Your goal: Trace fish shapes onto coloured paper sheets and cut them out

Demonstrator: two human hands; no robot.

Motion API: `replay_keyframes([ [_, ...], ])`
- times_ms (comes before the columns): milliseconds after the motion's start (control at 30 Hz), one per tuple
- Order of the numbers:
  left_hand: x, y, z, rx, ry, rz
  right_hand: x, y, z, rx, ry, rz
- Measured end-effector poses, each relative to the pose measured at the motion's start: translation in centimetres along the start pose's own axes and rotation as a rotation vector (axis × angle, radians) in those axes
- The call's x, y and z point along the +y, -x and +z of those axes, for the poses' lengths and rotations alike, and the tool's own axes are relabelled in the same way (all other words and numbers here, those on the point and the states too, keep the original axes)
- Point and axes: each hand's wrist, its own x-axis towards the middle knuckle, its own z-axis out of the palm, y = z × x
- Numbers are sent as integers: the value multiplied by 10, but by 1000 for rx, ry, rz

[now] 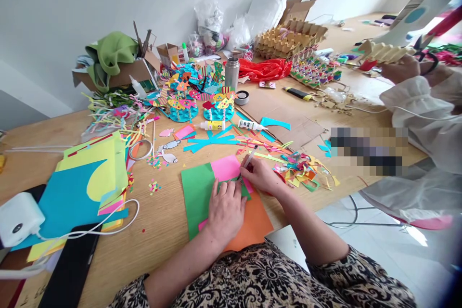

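Observation:
My left hand lies flat, fingers stretched out, on overlapping sheets of coloured paper at the table's front edge. A green sheet is on the left, with a pink sheet over its top and an orange sheet on the right. Just beyond the left fingertips, my right hand grips a slim pen with a clear barrel. The pen leans, its lower end at the paper near the left fingers; the tip is hidden. Part of a red curved thing shows beneath my right wrist.
Two glue bottles, blue paper strips and paper scraps lie beyond the sheets. Paper fish models stand behind, near a metal flask. Coloured papers are at left. Another person's hand holds egg-carton cardboard and scissors.

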Motion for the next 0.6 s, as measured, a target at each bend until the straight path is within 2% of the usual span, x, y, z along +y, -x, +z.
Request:
replay_keyframes([
  [600,0,1,2,30,-15,11,7,4,0,107,30,12],
])
